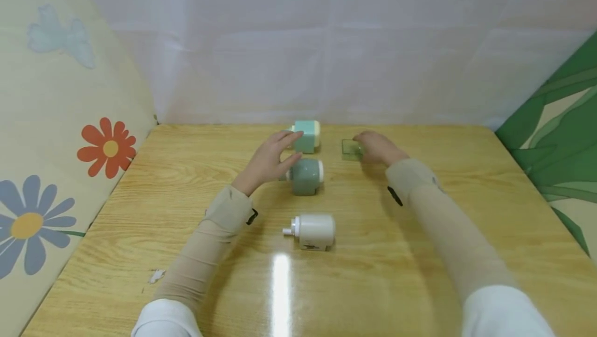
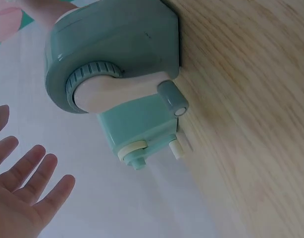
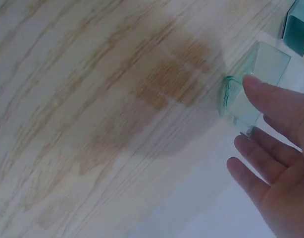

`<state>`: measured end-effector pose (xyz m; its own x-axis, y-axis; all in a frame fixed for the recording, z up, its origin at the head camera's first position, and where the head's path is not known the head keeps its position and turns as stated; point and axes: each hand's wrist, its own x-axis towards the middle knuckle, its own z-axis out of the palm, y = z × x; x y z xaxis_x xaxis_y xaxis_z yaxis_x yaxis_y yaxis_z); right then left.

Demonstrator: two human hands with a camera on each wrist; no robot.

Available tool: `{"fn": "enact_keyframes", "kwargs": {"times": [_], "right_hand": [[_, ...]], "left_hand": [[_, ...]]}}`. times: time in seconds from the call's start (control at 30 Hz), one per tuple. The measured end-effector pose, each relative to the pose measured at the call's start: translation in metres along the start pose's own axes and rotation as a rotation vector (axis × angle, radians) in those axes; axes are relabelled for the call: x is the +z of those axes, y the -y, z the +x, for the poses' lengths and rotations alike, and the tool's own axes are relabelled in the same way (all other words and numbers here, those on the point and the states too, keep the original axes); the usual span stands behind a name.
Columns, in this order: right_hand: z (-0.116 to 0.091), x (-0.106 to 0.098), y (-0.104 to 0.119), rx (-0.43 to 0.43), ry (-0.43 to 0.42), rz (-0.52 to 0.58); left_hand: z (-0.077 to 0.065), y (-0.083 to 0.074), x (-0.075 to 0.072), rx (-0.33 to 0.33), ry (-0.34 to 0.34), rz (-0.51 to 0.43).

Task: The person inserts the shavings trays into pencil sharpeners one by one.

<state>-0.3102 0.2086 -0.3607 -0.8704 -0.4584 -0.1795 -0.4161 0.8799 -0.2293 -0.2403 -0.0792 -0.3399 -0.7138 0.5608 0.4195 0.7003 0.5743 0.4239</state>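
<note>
My left hand [image 1: 270,158] is beside two crank pencil sharpeners, its fingers spread and thumb apart, overlapping them in the head view. The nearer one, a dark green sharpener [image 2: 117,39], has a pale crank arm with a green knob. Behind it lies a turquoise sharpener [image 1: 305,136] with a cream end. With thumb and fingers on either side, my right hand [image 1: 374,146] pinches the end of a clear green, box-shaped drawer [image 3: 268,64] at the back of the table. Part of the drawer is hidden by the hand.
A cream sharpener [image 1: 317,230] lies nearer the front of the wooden table [image 1: 382,285]. White cloth [image 1: 326,52] hangs behind the table. Panels painted with flowers [image 1: 28,225] and leaves [image 1: 564,140] flank it. A small white torn patch [image 1: 157,276] marks the left of the tabletop.
</note>
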Motion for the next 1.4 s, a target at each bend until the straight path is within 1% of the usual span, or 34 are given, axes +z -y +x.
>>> {"fn": "enact_keyframes", "kwargs": {"times": [0.17,0.37,0.47,0.6,0.7,0.83,0.9,1.0,1.1,1.27,1.4], "right_hand": [[0.0,-0.003,0.001,-0.003,-0.009,-0.011],[0.003,-0.002,0.002,0.035,-0.01,0.002],[0.004,-0.002,0.004,0.057,-0.005,0.018],[0.004,0.0,0.005,0.082,0.001,0.039],[0.004,0.001,0.004,0.085,-0.003,0.042],[0.005,0.0,0.005,0.076,-0.012,0.049],[0.006,0.0,0.006,0.076,-0.019,0.054],[0.008,0.001,0.007,0.084,-0.021,0.046],[0.011,0.004,0.009,0.087,-0.021,0.026],[0.017,0.007,0.012,0.088,-0.02,0.008],[0.019,0.006,0.012,0.091,-0.03,-0.005]], "left_hand": [[0.004,0.006,-0.002,-0.062,0.007,-0.034],[0.013,0.017,-0.003,-0.122,0.042,-0.012],[0.019,0.023,-0.005,-0.145,0.059,0.0],[0.027,0.028,-0.006,-0.146,0.085,0.018],[0.034,0.031,-0.006,-0.168,0.112,0.032],[0.047,0.034,-0.001,-0.248,0.174,0.06],[0.055,0.036,0.003,-0.27,0.212,0.084],[0.064,0.038,0.01,-0.262,0.264,0.128],[0.068,0.04,0.015,-0.24,0.296,0.178],[0.07,0.044,0.018,-0.225,0.309,0.219],[0.072,0.044,0.02,-0.232,0.322,0.24]]}}
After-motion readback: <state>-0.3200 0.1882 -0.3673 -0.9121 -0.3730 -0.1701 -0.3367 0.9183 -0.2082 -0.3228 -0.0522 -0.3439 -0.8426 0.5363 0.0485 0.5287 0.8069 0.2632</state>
